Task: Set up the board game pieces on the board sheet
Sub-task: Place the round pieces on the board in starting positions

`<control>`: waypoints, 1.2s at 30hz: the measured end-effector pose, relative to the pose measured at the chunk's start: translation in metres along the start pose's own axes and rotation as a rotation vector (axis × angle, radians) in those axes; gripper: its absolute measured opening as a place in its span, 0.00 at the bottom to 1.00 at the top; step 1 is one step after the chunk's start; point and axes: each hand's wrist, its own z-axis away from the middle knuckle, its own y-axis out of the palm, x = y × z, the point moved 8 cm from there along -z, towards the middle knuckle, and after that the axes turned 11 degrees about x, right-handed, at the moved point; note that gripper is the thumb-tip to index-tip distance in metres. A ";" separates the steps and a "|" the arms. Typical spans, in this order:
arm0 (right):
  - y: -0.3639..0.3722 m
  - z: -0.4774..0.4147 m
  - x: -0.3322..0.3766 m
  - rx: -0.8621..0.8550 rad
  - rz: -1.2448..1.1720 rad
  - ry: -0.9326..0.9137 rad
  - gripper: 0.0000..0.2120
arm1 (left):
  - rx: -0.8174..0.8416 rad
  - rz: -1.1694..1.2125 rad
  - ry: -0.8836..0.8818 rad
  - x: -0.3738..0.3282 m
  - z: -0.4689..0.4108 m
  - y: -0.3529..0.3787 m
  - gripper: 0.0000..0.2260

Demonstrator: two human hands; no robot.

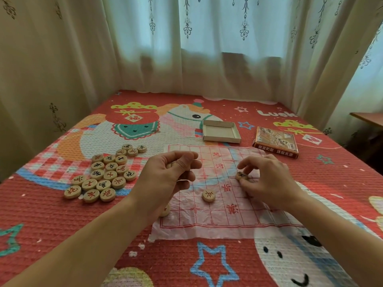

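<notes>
My right hand (269, 183) pinched a round pale wooden piece (241, 176) on the thin red-gridded plastic board sheet (217, 216). My left hand (163, 179) hovered with its fingers curled, perhaps round pieces; I couldn't tell.

Pale curtains (207, 59) (backlit) behind red bedspread (51, 224).
</notes>
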 end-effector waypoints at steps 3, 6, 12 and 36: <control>-0.001 0.001 0.000 -0.004 -0.021 0.005 0.11 | 0.004 0.080 -0.026 0.003 0.000 0.000 0.15; -0.004 0.004 0.005 -0.027 -0.021 -0.012 0.12 | 0.011 0.142 -0.039 0.004 0.001 0.001 0.12; -0.013 0.015 0.054 -0.134 -0.070 -0.226 0.17 | 0.054 0.139 -0.043 0.002 0.003 0.007 0.11; 0.007 0.018 0.112 -0.245 -0.233 -0.413 0.16 | 0.127 0.066 -0.036 0.002 0.006 0.007 0.13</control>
